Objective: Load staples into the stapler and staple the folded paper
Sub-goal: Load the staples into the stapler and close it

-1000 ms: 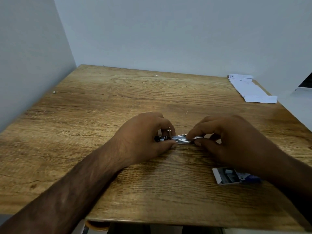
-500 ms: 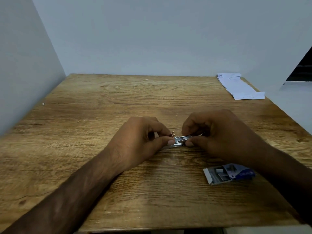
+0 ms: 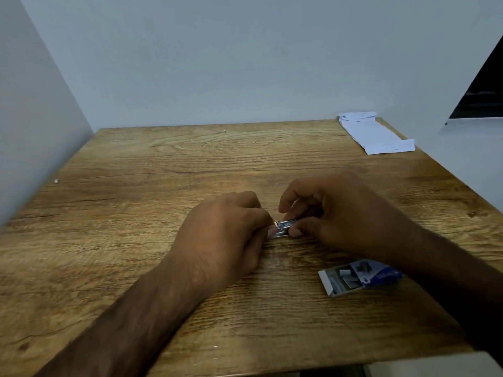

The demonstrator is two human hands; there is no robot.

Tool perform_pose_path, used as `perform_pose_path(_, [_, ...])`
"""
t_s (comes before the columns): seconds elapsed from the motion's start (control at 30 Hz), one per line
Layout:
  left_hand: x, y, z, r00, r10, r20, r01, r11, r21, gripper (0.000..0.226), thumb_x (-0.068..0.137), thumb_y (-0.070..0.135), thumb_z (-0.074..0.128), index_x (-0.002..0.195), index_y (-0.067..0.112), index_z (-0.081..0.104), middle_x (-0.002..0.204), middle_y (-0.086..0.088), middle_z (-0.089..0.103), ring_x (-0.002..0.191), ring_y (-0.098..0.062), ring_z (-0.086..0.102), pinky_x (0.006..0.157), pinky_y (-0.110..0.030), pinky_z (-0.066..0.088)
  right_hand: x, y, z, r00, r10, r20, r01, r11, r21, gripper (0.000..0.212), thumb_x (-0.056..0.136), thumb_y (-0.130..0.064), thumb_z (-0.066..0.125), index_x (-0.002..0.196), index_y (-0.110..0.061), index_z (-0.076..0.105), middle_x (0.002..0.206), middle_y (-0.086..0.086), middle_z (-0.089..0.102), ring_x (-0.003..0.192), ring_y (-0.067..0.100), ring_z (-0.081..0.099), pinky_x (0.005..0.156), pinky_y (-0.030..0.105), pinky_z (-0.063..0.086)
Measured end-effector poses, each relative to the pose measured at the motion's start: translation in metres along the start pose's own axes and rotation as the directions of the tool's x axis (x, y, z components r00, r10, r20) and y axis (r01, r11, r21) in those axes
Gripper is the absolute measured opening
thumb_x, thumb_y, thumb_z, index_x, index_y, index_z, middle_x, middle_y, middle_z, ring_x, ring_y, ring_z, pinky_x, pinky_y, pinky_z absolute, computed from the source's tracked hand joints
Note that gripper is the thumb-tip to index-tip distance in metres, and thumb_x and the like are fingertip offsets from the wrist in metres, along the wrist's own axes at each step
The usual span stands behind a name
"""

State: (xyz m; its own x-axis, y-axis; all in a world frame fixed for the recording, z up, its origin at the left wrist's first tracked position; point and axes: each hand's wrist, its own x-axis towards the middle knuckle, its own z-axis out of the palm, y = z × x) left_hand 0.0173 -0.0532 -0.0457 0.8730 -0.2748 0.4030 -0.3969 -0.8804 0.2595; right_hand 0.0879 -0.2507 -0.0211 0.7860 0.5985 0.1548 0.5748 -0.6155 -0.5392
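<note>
A small silver stapler [image 3: 284,228] lies low over the middle of the wooden table [image 3: 136,213], held from both ends. My left hand [image 3: 226,235] pinches its left end between thumb and fingers. My right hand [image 3: 334,213] grips the right end, fingers curled over it. Only a short metal stretch shows between the two hands; the rest is hidden. An open blue and white staple box [image 3: 356,277] with grey staple strips lies below my right forearm. The folded white paper [image 3: 375,134] rests at the far right corner.
Grey walls close the table at the back and left. A loose staple [image 3: 275,184] lies beyond the hands, and a small white speck [image 3: 56,181] sits near the left edge. The table's front edge runs close to my forearms.
Both hands have closed in toward each other on the stapler, so less of its metal shows. The black end seen beside my left fingers is now covered.
</note>
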Motion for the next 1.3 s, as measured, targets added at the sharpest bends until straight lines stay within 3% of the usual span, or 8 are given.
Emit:
perform_pose_path(0.27, [-0.004,-0.002,0.004,0.994,0.106,0.004,-0.106,0.986,0.133,0.017,0.091,0.028,0.062,0.092,0.019,0.077,0.089,0.001,0.069,0.071,-0.024,0.063,0.062,-0.038,0.049,0.003,0.001,-0.001,0.999,0.018,0.041,-0.019,1.0,0.016,0.037,0.071,-0.014,0.09,0.095,-0.035,0.071,0.079,-0.018,0.078,0.078,-0.009,0.071,0.081,0.033,0.061])
perform_pose_path(0.47, [-0.009,-0.011,0.002,0.999,0.043,0.023,-0.043,0.999,0.025,0.03,0.093,0.049,0.057,0.11,0.031,0.073,0.098,0.012,0.067,0.087,-0.012,0.063,0.073,-0.038,0.05,0.004,0.006,0.001,0.999,0.002,0.035,-0.003,1.0,0.021,0.039,0.07,-0.016,0.091,0.099,-0.035,0.072,0.082,-0.019,0.077,0.08,-0.008,0.071,0.079,0.029,0.06])
perform_pose_path(0.67, [-0.017,-0.036,-0.014,0.989,-0.073,0.131,0.083,0.994,-0.073,0.037,0.078,0.064,0.06,0.103,0.039,0.072,0.096,0.022,0.061,0.088,0.001,0.058,0.073,-0.027,0.051,0.004,0.02,-0.001,0.999,-0.025,0.031,0.024,0.999,0.022,0.037,0.072,-0.023,0.09,0.101,-0.038,0.072,0.084,-0.021,0.076,0.085,-0.008,0.068,0.071,0.018,0.054])
perform_pose_path(0.8, [-0.025,-0.051,-0.022,0.983,-0.122,0.138,0.148,0.968,-0.203,0.014,0.077,0.047,0.076,0.087,0.038,0.072,0.09,0.018,0.065,0.083,-0.003,0.064,0.069,-0.029,0.053,0.006,0.029,-0.008,0.995,-0.022,0.102,0.026,0.999,-0.037,0.019,0.079,-0.036,0.083,0.096,-0.041,0.076,0.087,-0.02,0.074,0.086,-0.004,0.066,0.073,0.028,0.059])
perform_pose_path(0.93, [-0.025,-0.052,-0.018,0.983,-0.152,0.102,0.173,0.953,-0.249,0.01,0.079,0.034,0.082,0.083,0.035,0.073,0.088,0.014,0.069,0.082,-0.008,0.066,0.067,-0.026,0.052,0.014,0.031,-0.017,0.969,-0.059,0.241,0.068,0.997,-0.027,0.012,0.08,-0.044,0.081,0.09,-0.042,0.076,0.088,-0.019,0.075,0.083,-0.001,0.068,0.074,0.036,0.061])
perform_pose_path(1.07, [-0.025,-0.052,-0.016,0.967,-0.246,0.064,0.247,0.85,-0.466,0.009,0.08,0.029,0.083,0.084,0.03,0.075,0.085,0.007,0.075,0.067,-0.006,0.068,0.057,-0.02,0.051,0.03,0.032,-0.021,0.946,-0.091,0.312,0.102,0.995,-0.021,0.012,0.079,-0.044,0.082,0.09,-0.041,0.076,0.088,-0.023,0.073,0.083,-0.005,0.068,0.073,0.029,0.058])
perform_pose_path(1.17, [-0.023,-0.05,-0.015,0.953,-0.299,0.052,0.264,0.73,-0.631,0.007,0.081,0.022,0.084,0.085,0.024,0.077,0.068,0.005,0.072,0.054,-0.002,0.057,0.048,-0.017,0.043,0.038,0.036,-0.018,0.937,-0.138,0.322,0.152,0.988,-0.017,0.011,0.08,-0.046,0.08,0.09,-0.043,0.075,0.089,-0.028,0.072,0.081,-0.007,0.066,0.068,0.019,0.054])
perform_pose_path(1.3, [-0.019,-0.047,-0.01,0.937,-0.346,0.05,0.273,0.634,-0.724,0.009,0.079,0.02,0.085,0.084,0.017,0.078,0.059,-0.002,0.065,0.052,-0.012,0.052,0.048,-0.022,0.041,0.037,0.044,-0.011,0.946,-0.198,0.256,0.187,0.98,0.067,0.011,0.081,-0.043,0.081,0.09,-0.043,0.076,0.088,-0.026,0.071,0.079,-0.006,0.066,0.066,0.007,0.049])
